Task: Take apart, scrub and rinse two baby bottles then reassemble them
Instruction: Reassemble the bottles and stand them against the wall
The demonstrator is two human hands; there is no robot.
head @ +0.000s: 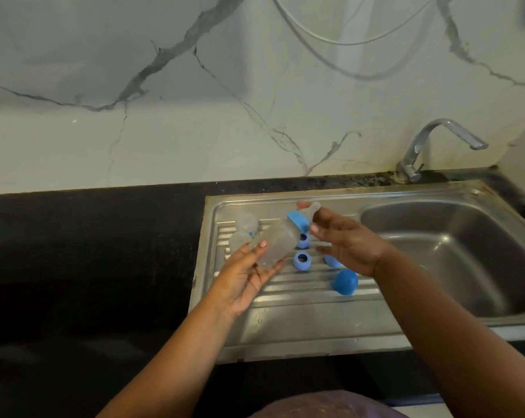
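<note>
Cradling the baby bottle (pixel 278 241) over the drainboard's (pixel 300 321) left end, my left hand (pixel 246 277) grasps its light, wet-slick plastic body; my right hand (pixel 344 241), fingers relaxed, hovers by the blue collar (pixel 298 220), the firmest place to twist.

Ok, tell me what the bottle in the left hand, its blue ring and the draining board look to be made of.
Bottle: looks like frosted, translucent plastic; the fingers show dimly through it.
Blue ring: opaque matte plastic by its even colour, probably.
Draining board: brushed stainless steel, with ridges and a dull grey sheen.
</note>
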